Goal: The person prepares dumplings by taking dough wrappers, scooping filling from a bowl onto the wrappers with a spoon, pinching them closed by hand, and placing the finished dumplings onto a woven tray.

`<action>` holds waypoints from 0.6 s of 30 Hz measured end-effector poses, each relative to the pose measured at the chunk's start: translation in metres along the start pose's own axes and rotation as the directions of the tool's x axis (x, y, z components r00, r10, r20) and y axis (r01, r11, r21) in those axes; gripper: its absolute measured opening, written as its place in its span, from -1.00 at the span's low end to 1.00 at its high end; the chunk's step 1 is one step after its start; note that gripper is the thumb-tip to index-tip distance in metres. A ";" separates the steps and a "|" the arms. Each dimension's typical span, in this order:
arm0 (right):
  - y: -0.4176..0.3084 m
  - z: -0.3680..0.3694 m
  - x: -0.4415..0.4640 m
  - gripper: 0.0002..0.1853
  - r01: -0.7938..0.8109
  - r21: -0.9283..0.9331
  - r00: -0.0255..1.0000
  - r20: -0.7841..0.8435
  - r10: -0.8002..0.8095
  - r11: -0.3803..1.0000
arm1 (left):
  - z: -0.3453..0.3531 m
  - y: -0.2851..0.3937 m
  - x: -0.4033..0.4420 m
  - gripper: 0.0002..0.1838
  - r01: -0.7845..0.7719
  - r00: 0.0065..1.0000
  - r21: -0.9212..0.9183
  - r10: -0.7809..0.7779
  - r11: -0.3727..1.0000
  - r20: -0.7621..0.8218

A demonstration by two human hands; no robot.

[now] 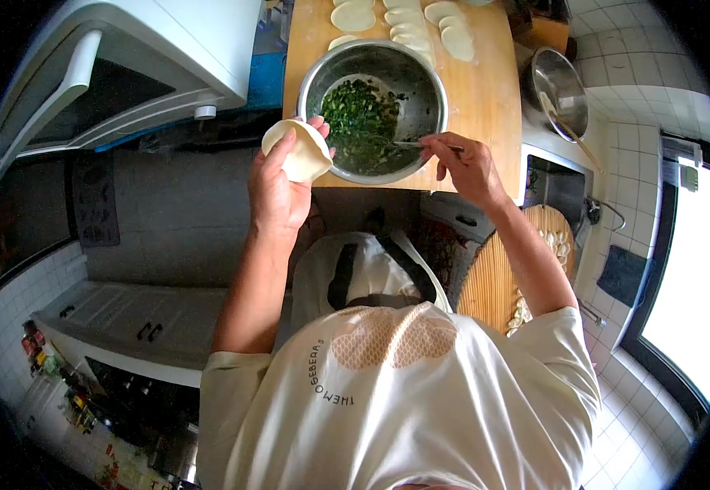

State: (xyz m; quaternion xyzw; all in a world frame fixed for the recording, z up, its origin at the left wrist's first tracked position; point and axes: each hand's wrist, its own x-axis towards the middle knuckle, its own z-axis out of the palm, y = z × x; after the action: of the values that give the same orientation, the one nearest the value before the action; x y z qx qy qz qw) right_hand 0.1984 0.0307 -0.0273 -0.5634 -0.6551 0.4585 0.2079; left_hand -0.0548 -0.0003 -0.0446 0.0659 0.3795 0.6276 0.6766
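My left hand (277, 180) holds a round, pale dumpling wrapper (304, 153), with the thumb on its face and the other fingers behind it. Just right of that hand, a steel mixing bowl (441, 98) contains chopped green filling (359, 110). My right hand (465, 166) is at the bowl's right rim, its fingers closed on a thin metal utensil (408, 144) that reaches over the bowl. What kind of tip the utensil has is not clear. More flat wrappers (353, 16) lie in groups behind the bowl.
The bowl stands on a wooden board (485, 106). To the right, another steel bowl (559, 86) holds a long-handled tool, beside a sink (552, 184). A round slatted tray (485, 282) near my right forearm carries rows of dumplings (557, 243). A white appliance (183, 49) stands at left.
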 end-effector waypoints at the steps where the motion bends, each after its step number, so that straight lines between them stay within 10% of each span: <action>1: 0.002 0.003 -0.001 -0.75 -0.029 0.099 0.999 0.016 0.027 0.995 | 0.000 0.000 0.000 -0.70 0.003 1.000 0.001 -0.003 1.000 -0.001; 18: -0.008 0.021 -0.003 -0.68 -0.453 0.706 0.882 0.268 0.386 0.544 | -0.010 0.023 -0.010 -0.61 -0.043 0.998 -0.115 0.047 0.992 0.035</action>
State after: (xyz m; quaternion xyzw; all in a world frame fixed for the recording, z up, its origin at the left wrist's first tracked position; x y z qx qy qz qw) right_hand 0.1779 0.0208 -0.0305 -0.5468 -0.2593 0.7455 0.2793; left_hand -0.0781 -0.0083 -0.0348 0.0472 0.3287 0.6619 0.6720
